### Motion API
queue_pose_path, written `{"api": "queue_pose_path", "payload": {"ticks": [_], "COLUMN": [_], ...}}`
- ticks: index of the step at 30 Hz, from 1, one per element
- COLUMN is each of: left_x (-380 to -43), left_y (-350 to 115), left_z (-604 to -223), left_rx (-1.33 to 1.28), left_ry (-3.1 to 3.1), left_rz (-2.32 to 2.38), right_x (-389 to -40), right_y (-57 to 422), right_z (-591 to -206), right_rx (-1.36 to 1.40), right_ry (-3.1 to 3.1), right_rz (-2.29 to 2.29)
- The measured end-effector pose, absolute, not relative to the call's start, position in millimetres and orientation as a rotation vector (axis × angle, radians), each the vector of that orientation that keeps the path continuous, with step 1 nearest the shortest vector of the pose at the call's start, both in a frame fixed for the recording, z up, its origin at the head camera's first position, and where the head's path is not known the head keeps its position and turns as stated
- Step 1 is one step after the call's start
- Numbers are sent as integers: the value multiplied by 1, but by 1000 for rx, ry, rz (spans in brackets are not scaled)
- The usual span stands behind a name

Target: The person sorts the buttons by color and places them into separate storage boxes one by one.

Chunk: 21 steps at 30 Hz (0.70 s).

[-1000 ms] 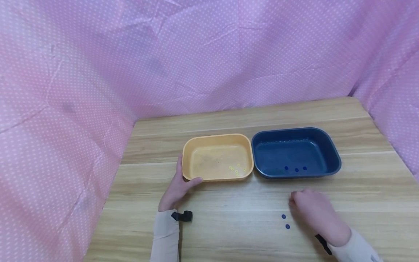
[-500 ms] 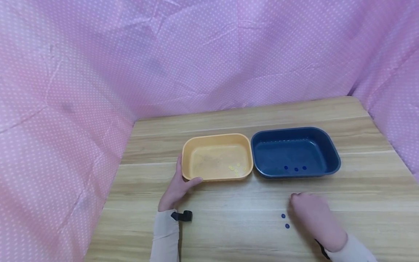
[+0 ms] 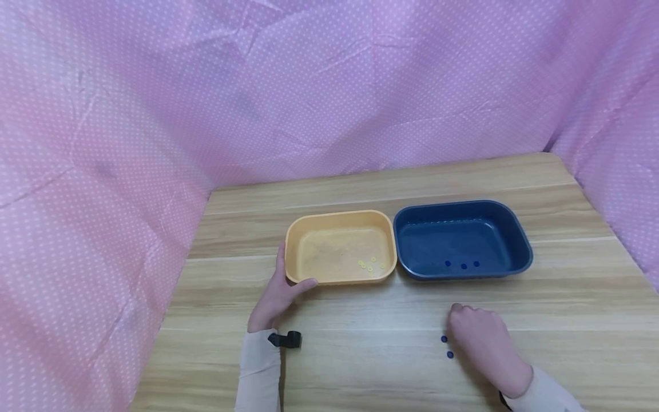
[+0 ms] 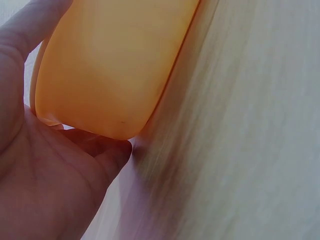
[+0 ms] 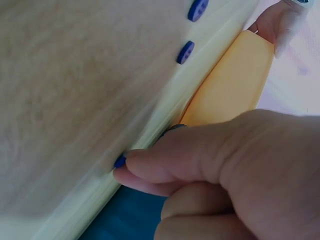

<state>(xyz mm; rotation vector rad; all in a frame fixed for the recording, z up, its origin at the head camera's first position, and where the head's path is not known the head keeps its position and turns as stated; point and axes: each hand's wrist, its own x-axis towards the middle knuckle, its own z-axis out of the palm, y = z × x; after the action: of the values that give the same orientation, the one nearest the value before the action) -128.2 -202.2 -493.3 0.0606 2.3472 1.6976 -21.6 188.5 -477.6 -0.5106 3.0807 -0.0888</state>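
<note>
My left hand grips the left front corner of a yellow plastic tub, thumb along the front wall and fingers at the left side. In the left wrist view the tub's wall sits between thumb and fingers. Below the dark blue tub, my right hand is low over the table. Its thumb and forefinger pinch a small blue button, seen in the right wrist view; the head view hides it. Two more blue buttons, an upper one and a lower one, lie just left of that hand.
Several small yellow buttons are in the right part of the yellow tub. Three blue buttons lie in the dark blue tub, which stands right beside the yellow one. A pink dotted cloth hangs behind the wooden table.
The right hand has shifted slightly left and its wrist has come a little nearer. The left hand keeps its hold on the yellow tub, and the loose buttons lie as before.
</note>
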Motion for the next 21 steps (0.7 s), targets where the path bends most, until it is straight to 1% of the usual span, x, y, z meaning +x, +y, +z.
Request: {"api": "queue_pose_path", "payload": {"ticks": [8,13,15,21], "left_x": [-129,-124,-122,-121], "left_y": [-202,-196,-193,-192], "left_z": [-492,-473,-466,-463], "left_rx": [78,72,73,91], "left_ry": [2324,2319,2315,2297], "left_rz": [1702,1680,1682,1718], "right_x": [-22,-24,-26,-34], "right_y": [197,201,201,203], "right_z": [-476,-472,-468,-455], "right_rx": [-460,-444,-429,-365], "right_ry": [3084,3070,3052,2956], "right_rz": [-132,-180,-230,-530]}}
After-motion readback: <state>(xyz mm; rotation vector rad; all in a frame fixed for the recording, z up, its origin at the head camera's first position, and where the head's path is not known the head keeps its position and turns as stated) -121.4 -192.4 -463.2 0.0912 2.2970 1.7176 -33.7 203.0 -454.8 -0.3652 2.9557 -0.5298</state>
